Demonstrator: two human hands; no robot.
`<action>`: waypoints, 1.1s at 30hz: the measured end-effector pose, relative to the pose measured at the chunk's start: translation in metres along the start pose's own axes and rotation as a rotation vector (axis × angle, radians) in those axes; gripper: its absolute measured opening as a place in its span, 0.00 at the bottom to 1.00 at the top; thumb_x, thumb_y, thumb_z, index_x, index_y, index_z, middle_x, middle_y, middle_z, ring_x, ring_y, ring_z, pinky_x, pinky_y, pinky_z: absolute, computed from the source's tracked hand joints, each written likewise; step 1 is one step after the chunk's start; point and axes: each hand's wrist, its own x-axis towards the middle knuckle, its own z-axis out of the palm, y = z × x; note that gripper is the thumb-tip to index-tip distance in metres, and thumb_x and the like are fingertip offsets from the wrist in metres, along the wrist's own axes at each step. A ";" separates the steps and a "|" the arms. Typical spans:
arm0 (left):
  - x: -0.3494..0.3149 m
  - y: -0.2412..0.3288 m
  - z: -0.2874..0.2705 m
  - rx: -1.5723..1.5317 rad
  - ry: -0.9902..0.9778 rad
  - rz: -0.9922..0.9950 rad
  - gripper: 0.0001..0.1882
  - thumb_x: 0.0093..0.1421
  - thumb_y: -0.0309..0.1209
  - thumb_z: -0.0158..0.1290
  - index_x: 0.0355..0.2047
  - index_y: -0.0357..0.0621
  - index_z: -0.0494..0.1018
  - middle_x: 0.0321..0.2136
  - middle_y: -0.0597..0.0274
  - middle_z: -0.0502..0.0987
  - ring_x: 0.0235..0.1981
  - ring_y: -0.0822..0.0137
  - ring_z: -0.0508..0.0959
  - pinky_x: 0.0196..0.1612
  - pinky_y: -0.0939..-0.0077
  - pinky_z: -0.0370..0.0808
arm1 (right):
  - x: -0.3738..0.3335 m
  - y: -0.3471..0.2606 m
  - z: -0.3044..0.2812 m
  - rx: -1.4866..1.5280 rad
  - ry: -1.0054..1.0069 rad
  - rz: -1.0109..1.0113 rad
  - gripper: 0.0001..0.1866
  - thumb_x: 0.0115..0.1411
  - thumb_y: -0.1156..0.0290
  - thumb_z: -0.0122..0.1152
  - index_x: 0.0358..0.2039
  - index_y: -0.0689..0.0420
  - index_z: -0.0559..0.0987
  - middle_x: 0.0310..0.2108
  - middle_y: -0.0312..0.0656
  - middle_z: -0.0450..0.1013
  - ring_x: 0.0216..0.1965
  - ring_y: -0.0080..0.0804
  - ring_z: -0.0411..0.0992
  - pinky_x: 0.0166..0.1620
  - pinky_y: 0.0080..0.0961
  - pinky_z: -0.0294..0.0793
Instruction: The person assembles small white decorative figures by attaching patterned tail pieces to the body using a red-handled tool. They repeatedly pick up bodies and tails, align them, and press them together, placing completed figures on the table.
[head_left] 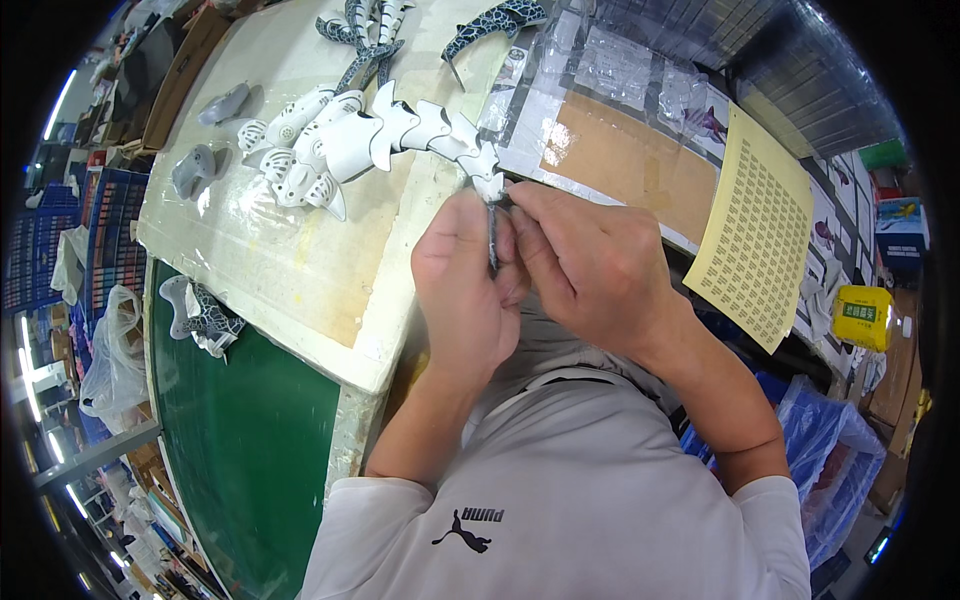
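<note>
A white jointed toy animal (350,140) lies across the near part of the worktable, its linked segments narrowing toward my hands. My left hand (458,285) is closed around a thin dark patterned piece (492,240) that points down from the toy's narrow end. My right hand (600,265) pinches at the joint between this piece and the last white segment; its fingertips partly hide the joint. Both hands meet just off the table's near edge. Farther back lie several dark patterned curved parts (372,50) and another patterned curved part (495,28).
Two grey-white moulded parts (193,172) sit at the table's left. Below them, a patterned part (208,318) rests on a green surface (240,420). To the right are a yellow sticker sheet (752,225), a cardboard piece (630,160) and a yellow packet (862,318).
</note>
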 end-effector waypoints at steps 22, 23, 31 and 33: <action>0.021 0.045 0.005 0.309 0.149 -0.028 0.16 0.78 0.39 0.49 0.49 0.37 0.76 0.24 0.67 0.71 0.15 0.79 0.61 0.17 0.83 0.53 | -0.006 0.000 -0.025 0.196 0.011 0.495 0.05 0.69 0.73 0.62 0.41 0.59 0.82 0.27 0.41 0.80 0.23 0.30 0.78 0.27 0.27 0.74; 0.028 0.056 0.005 0.395 0.228 -0.060 0.16 0.78 0.40 0.50 0.48 0.37 0.76 0.24 0.67 0.71 0.15 0.79 0.61 0.17 0.82 0.53 | -0.009 0.000 -0.030 0.339 -0.011 0.630 0.05 0.69 0.73 0.61 0.40 0.59 0.83 0.27 0.41 0.80 0.22 0.26 0.77 0.26 0.25 0.73; 0.192 0.124 0.010 0.825 0.241 -0.001 0.17 0.72 0.40 0.57 0.32 0.38 0.78 0.20 0.68 0.69 0.17 0.75 0.63 0.18 0.73 0.55 | -0.070 -0.002 -0.049 0.818 -0.120 0.915 0.08 0.71 0.70 0.62 0.38 0.61 0.81 0.25 0.30 0.74 0.24 0.15 0.70 0.28 0.18 0.69; 0.224 0.130 0.004 1.223 0.217 -0.084 0.19 0.70 0.41 0.58 0.29 0.38 0.77 0.20 0.66 0.71 0.19 0.71 0.67 0.20 0.68 0.60 | -0.086 0.003 -0.067 0.790 -0.049 0.961 0.07 0.71 0.70 0.62 0.38 0.60 0.81 0.26 0.30 0.75 0.25 0.14 0.70 0.30 0.17 0.69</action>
